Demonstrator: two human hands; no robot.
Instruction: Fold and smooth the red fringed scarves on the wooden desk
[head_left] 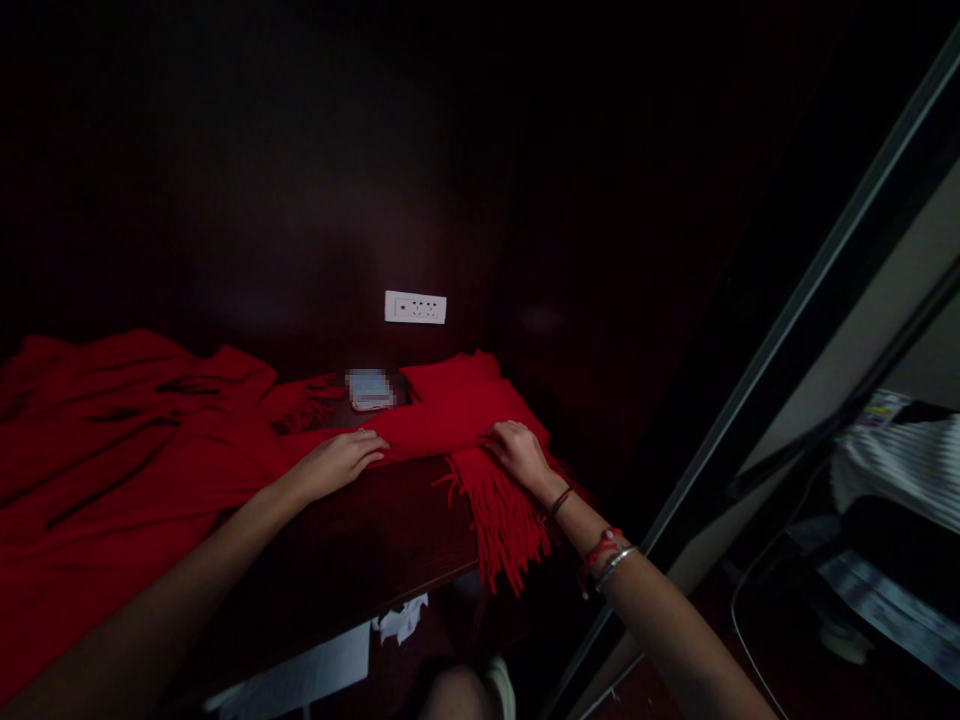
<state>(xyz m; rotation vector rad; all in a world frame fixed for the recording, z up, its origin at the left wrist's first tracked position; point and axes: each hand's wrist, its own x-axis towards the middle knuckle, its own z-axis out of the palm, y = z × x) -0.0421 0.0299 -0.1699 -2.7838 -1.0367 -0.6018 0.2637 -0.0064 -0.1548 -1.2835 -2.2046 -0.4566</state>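
A long red scarf (427, 425) with fringed ends lies folded on a dark wooden surface. Its fringe (504, 520) hangs over the front near my right hand. My left hand (349, 462) grips the scarf's near edge, its fingers pointing right and the thumb mostly hidden. With bent fingers, my right hand (520, 452) holds the same edge farther right, just above the fringe. More red cloth (135, 440) spreads loosely in wrinkles across the left side, with a fringed end near a phone-like object (370, 389) that is blurred out.
A white power socket (415, 307) is set in the dark back panel. Below the wooden surface (360, 540) are a pale flat panel (307, 678) and crumpled white paper (401, 620). A metal-edged frame (787, 330) runs diagonally at right, beyond it a striped cloth (907, 465) and a cable.
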